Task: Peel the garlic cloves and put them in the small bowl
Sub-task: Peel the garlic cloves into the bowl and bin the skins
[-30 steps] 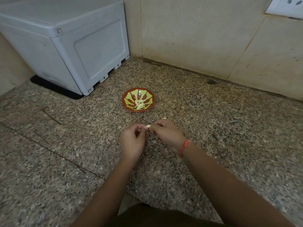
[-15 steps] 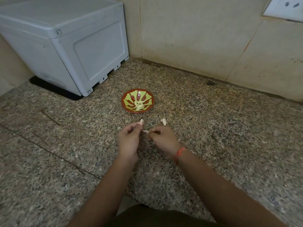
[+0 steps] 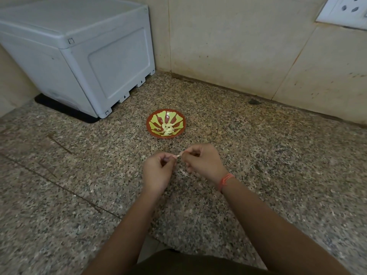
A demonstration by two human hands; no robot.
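A small red bowl with a yellow-green pattern (image 3: 153, 121) sits on the speckled granite counter, with several pale peeled garlic cloves (image 3: 167, 129) piled in it. Just in front of the bowl my two hands meet over the counter. My left hand (image 3: 158, 171) and my right hand (image 3: 202, 160) both have curled fingers and pinch one small pale garlic clove (image 3: 179, 155) between their fingertips. Most of that clove is hidden by the fingers. An orange thread circles my right wrist.
A grey-white plastic box (image 3: 83, 50) stands on a black mat at the back left, close to the bowl. A tiled wall (image 3: 238, 46) closes the back, with a socket plate (image 3: 345, 10) at top right. A small pale scrap (image 3: 183, 172) lies under my hands.
My hands have drawn back together on the clove after being slightly apart. The loose pale pieces seen beyond my fingers half a second ago are now hidden behind my hands.
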